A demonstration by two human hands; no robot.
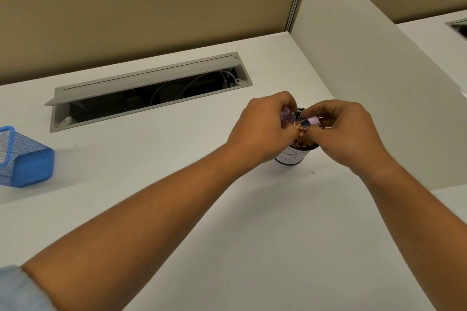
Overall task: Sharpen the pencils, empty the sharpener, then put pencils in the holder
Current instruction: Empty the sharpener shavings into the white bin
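Observation:
My left hand [262, 124] grips a clear purple sharpener casing [287, 118], tipped over a small round cup [290, 158] on the white desk. My right hand [348, 131] pinches the pale purple sharpener insert [310, 121] with its metal blade, right beside the casing. Brown pencil shavings [302, 137] lie in the cup and cling between the two parts. Both hands hover directly above the cup and hide most of its rim. A blue mesh pencil holder [22, 156] lies on its side at the far left. No pencils are visible.
A grey cable hatch [149, 88] stands open in the desk behind the hands, cables showing inside. A white divider panel [366, 78] rises on the right. A beige partition wall [151, 7] closes the back. Tiny specks dot the white desk [252, 209].

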